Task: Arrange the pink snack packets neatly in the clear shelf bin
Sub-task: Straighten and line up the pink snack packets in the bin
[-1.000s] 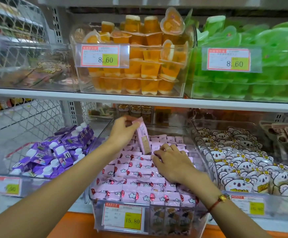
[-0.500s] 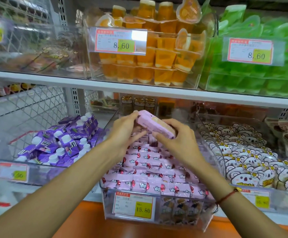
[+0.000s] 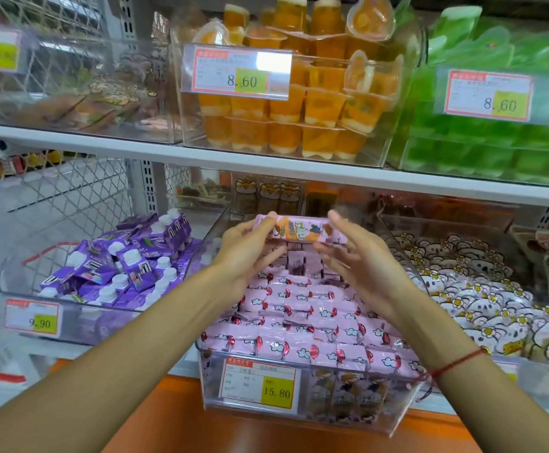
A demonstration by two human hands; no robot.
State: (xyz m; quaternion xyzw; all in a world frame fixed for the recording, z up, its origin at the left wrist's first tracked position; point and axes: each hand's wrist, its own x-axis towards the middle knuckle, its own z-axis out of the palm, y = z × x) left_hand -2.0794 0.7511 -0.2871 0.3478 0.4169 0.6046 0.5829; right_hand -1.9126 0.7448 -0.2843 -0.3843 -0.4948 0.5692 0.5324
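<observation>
Both hands, left and right, pinch one packet by its ends over the bin. I'd keep it level, then slot it into the far row.

1. Tag on the orange jelly bin: "8.60".
2. Tag on the green bin: "8.60".
3. Tag on the purple carton bin: "9.90".
4. Tag on the pink packet bin: "15.80".
</observation>
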